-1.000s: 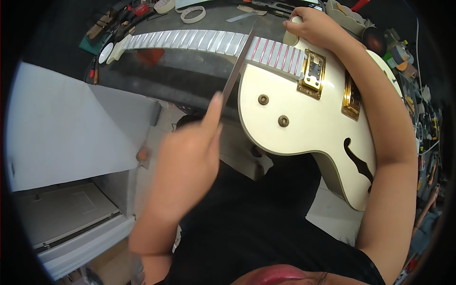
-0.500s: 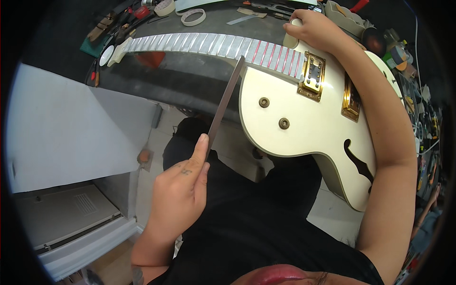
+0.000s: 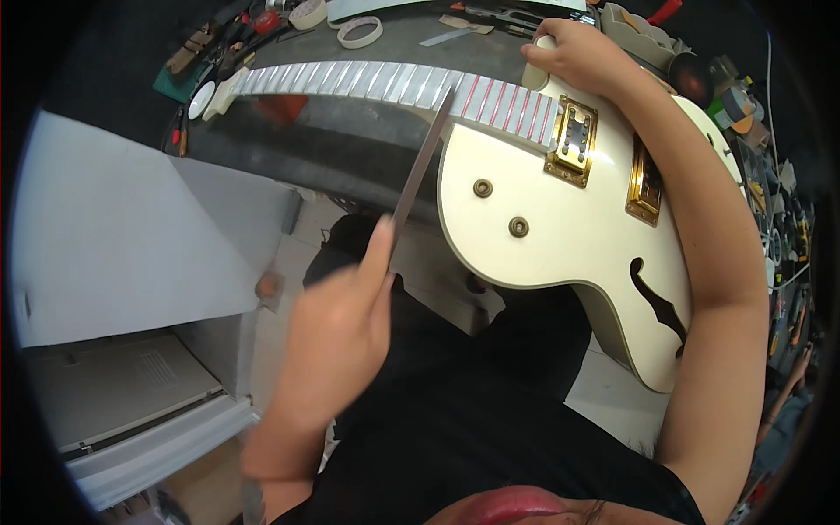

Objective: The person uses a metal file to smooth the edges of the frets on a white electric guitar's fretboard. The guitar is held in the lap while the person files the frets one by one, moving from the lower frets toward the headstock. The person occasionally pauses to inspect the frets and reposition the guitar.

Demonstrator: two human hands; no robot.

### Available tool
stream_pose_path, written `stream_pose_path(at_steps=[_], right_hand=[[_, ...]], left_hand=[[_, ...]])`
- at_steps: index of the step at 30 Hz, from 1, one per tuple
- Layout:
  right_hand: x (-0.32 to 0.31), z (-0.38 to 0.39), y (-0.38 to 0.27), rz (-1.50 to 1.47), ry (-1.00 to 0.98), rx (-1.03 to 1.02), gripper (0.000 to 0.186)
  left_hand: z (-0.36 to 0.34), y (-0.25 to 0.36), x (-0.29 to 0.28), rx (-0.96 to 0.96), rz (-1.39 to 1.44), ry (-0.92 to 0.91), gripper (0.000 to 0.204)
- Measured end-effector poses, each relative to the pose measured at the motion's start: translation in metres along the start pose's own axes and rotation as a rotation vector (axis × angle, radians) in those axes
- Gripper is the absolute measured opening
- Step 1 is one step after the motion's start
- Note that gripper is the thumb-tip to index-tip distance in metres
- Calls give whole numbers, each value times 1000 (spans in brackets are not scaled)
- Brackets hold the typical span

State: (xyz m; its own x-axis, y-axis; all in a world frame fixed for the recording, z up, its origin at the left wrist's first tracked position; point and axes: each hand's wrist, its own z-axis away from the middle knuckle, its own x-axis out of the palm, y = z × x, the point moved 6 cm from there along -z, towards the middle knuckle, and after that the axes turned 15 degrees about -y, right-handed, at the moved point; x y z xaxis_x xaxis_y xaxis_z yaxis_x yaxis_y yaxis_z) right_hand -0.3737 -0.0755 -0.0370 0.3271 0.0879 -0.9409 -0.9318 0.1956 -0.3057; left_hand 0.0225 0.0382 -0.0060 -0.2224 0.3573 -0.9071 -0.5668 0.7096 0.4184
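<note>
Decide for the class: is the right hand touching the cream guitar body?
Touching. The head view shows the right hand resting flat on the upper edge of the cream guitar body beside the taped neck, with no gap visible between them.

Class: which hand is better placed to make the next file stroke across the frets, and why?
Left. The left hand already grips the file, its tip on the neck; the right hand steadies the guitar body.

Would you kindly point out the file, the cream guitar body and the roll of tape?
file (image 3: pixel 422 166), head view, mid-blade.
cream guitar body (image 3: pixel 560 236), head view, bare top below the gold pickup.
roll of tape (image 3: pixel 360 31), head view, its ring.
</note>
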Motion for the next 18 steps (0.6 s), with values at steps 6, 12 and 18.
stream_pose_path(at_steps=[6, 12, 18], right_hand=[[-1, -4, -7, 18, 5, -31, 60], [-6, -1, -18, 8, 26, -33, 59], [-3, -1, -6, -1, 0, -18, 58]], left_hand=[[-59, 5, -17, 8, -111, 15, 46], [-120, 3, -19, 33, -42, 89, 41], [44, 2, 0, -56, 52, -28, 61]])
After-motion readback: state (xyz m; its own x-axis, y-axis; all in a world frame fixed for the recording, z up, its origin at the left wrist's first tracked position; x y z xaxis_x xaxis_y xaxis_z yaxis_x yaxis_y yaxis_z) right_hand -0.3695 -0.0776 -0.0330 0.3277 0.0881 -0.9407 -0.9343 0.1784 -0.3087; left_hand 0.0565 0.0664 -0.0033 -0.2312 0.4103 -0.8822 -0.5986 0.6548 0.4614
